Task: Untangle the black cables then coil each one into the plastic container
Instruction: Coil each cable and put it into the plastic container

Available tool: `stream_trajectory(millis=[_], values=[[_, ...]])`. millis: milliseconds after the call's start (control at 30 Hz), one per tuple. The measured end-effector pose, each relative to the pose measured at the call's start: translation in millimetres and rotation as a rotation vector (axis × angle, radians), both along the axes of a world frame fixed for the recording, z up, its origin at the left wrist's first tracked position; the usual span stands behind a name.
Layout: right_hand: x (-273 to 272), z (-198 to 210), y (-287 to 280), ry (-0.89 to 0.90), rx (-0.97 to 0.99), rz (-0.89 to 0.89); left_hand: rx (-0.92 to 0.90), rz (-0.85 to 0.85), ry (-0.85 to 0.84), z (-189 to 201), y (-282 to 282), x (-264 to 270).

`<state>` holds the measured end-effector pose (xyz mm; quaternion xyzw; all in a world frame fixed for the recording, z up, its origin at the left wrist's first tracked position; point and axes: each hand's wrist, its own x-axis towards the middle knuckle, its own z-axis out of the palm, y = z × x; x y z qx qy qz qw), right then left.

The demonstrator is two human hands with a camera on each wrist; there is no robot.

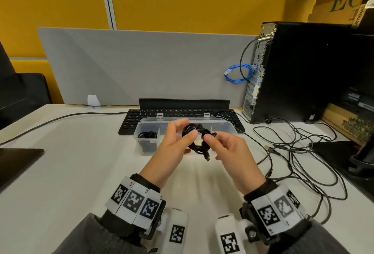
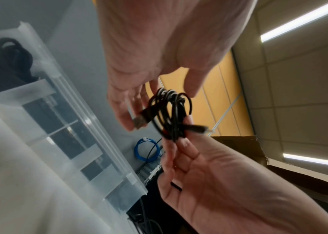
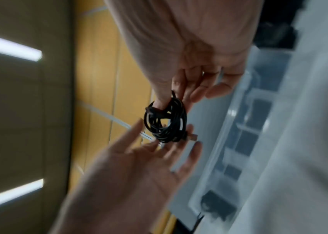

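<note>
A small coil of black cable (image 1: 197, 145) hangs in the air just in front of the clear plastic container (image 1: 227, 126). My right hand (image 1: 208, 138) pinches the coil's side between thumb and fingers; the right wrist view shows this grip (image 3: 171, 101) on the coil (image 3: 165, 125). My left hand (image 1: 185, 130) is held beside the coil with fairly straight fingers (image 2: 127, 117), which touch the USB plug (image 2: 139, 121). A second plug (image 2: 199, 129) sticks out near the right thumb. Another coiled black cable (image 1: 147, 134) lies in the container's left compartment.
Loose black cables (image 1: 293, 152) sprawl over the white desk to the right. Behind the container lies a black keyboard (image 1: 129, 119). A black PC tower (image 1: 303, 71) with a blue cable (image 1: 238, 73) stands at the back right. A dark pad (image 1: 16, 164) lies at the left.
</note>
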<state>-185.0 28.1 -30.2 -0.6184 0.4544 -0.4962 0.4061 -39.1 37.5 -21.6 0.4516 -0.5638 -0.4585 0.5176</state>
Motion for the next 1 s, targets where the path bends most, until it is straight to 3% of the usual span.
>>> stream_trajectory(millis=[67,200,433,533,667,833,1000], values=[[0.8,-0.5,-0.7,0.111,-0.095,-0.016,-0.048,-0.016,-0.11,2.1,2.1,2.1],[4.1,-2.7,1.6,0.138,-0.1,0.054,-0.088,-0.044,-0.464,0.2,7.6,0.7],[3.3,1.8,7.5,0.016,0.161,0.363,-0.085,0.012,-0.598,2.4,8.8,5.9],[-0.9,1.5,5.1,-0.053,0.253,0.47,-0.114,0.012,-0.608,2.6,8.7,3.2],[-2.6,6.7,5.4,0.033,0.234,0.43,-0.166,0.087,-0.663,2.5,6.9,0.9],[-0.8,6.8,5.0,0.031,0.024,0.173,-0.1,0.085,-0.456,4.4,7.6,-1.6],[0.9,4.6,4.8,0.241,-0.22,0.041,-0.057,0.056,-0.343,3.3,6.8,-4.4]])
